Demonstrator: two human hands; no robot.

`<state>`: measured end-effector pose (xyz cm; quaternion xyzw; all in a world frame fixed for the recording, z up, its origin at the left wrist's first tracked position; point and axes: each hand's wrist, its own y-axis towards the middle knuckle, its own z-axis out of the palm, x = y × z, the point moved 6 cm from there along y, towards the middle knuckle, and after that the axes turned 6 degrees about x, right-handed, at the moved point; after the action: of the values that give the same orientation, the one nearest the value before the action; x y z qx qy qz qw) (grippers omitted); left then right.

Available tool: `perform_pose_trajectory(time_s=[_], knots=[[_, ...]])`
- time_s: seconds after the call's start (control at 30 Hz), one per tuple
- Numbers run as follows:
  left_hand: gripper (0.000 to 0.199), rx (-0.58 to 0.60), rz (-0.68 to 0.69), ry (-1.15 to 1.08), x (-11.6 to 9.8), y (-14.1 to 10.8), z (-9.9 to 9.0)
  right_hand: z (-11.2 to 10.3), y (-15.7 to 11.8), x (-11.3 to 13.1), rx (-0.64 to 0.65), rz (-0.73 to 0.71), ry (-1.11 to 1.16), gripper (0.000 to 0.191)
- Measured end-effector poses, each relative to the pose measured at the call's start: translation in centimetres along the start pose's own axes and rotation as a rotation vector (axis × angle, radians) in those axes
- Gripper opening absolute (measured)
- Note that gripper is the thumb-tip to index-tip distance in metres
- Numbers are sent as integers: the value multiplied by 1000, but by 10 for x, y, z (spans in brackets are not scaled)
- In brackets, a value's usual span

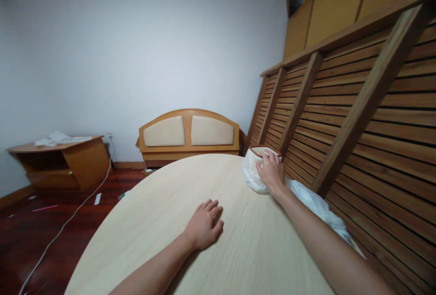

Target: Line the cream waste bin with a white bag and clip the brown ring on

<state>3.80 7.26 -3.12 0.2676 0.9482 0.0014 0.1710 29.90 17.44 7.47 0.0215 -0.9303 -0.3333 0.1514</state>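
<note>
A pale round wooden table [170,190] fills the lower middle of the head view. My left hand [204,224] rests palm down near its centre, fingers a little apart and holding nothing. At the table's right edge stands a white plastic bag [250,174] with a brown rim or handle [256,146] at its top. My right hand [271,170] reaches over this bag with its fingers spread at the brown rim. Whether the fingertips grip anything is too small to tell.
More white plastic [315,204] lies along the right table edge, beside leaning wooden slats [327,117]. Behind the table stands a padded headboard [188,149]. A low cabinet [85,163] is at the left, with a white cable [73,215] on the floor.
</note>
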Motion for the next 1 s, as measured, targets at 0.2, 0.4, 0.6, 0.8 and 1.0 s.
perform_pose_trajectory(time_s=[0.2,0.4,0.6,0.8,1.0], knots=[[50,1,-3,-19,2,1,-5,9,27,-29,-39,113,115,35],[51,-38,3,-64,8,3,-1,12,25,-8,-15,0,195,35],[68,-345,-125,-260,27,5,-8,-4,10,53,75,-202,318,27],[74,-642,-115,-457,47,-2,-36,-42,-21,109,373,-438,619,23],[98,-627,139,-738,54,-13,-56,-73,-52,126,741,-663,680,26]])
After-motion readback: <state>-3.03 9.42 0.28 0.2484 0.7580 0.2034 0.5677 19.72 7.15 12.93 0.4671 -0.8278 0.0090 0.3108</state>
